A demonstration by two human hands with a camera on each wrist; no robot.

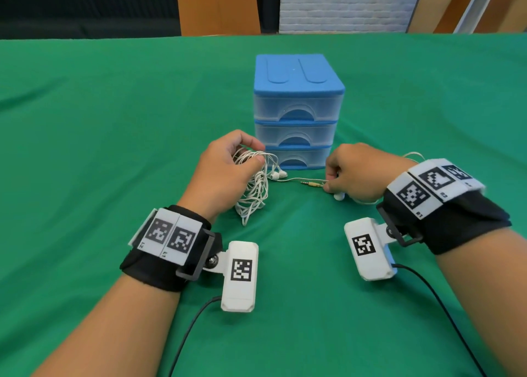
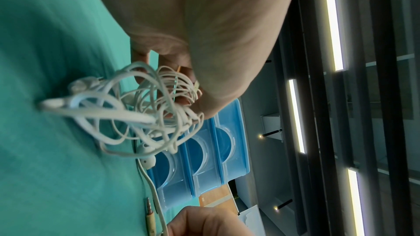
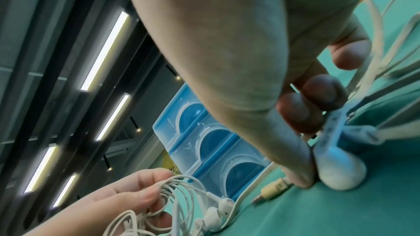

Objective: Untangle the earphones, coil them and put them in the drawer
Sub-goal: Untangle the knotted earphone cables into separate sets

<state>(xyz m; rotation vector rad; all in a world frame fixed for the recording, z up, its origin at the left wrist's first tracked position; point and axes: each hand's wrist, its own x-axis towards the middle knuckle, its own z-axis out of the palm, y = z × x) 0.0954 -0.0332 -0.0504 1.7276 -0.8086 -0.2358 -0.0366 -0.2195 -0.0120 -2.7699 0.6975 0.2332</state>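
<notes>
1. Earphones (image 1: pixel 255 182), a white tangled bundle, are gripped above the green cloth (image 1: pixel 114 120) by the left hand (image 1: pixel 225 171), fingers curled through the loops.
2. A free strand near the jack plug (image 1: pixel 312 183) is pinched by the right hand (image 1: pixel 353 174), seemingly for drawing out.
3. Drawers (image 1: pixel 296 137) are seen closed, just behind.
</notes>
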